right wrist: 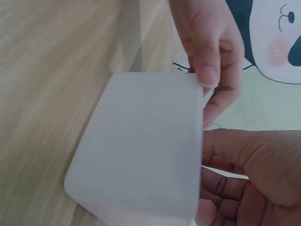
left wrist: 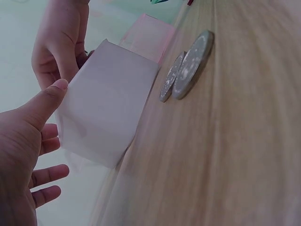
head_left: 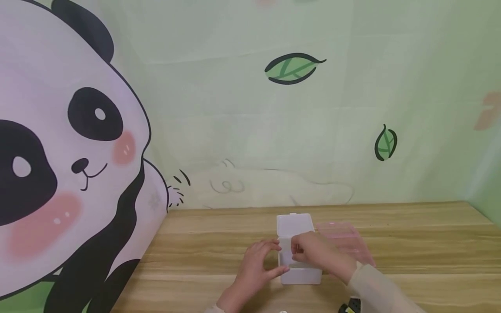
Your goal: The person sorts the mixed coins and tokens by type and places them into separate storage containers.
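Observation:
A white plastic box (head_left: 301,276) stands on the wooden table with its lid (head_left: 295,224) folded back toward the wall. My left hand (head_left: 254,265) holds the box by its left side, the thumb at the near corner and curved fingers farther back. Over the box's opening, my right hand (head_left: 321,254) reaches in from the right with its fingers bent down. The box wall (right wrist: 136,141) blocks those fingertips in the right wrist view, and I cannot tell whether they hold anything. Two silvery coins (left wrist: 190,66) lie by the box in the left wrist view.
A clear pink plastic case (head_left: 346,241) lies just right of the box, partly behind my right forearm. Near the table's front, a black and yellow item (head_left: 350,305) shows beside my right sleeve. A panda-printed cloth (head_left: 219,130) hangs behind the table.

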Tool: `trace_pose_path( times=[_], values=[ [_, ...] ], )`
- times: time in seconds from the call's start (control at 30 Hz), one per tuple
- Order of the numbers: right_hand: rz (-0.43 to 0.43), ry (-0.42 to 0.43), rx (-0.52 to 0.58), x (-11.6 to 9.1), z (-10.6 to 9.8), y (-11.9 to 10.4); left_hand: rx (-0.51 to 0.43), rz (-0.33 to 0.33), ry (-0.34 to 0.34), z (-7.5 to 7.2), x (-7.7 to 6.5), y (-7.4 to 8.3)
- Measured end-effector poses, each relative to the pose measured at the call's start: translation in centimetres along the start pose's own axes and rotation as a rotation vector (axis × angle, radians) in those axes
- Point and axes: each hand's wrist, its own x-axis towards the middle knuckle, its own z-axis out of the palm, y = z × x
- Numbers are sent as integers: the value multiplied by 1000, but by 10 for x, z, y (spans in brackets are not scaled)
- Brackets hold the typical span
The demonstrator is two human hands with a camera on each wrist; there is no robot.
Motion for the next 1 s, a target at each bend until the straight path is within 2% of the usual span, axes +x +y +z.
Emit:
trace_pose_path(
  times=[0.27,0.6,0.8,1.0],
  values=[
    [-37,18,25,-9,-8,-6,6,28,21,1,0,-2],
    [-73,81,38,-25,-15,-16,18,24,16,1,0,-1],
    [-133,125,-6,-38,-16,-21,0,28,24,0,1,0],
    [-135,88,33,-52,-14,-25,4,35,30,0,0,-1]
  ],
)
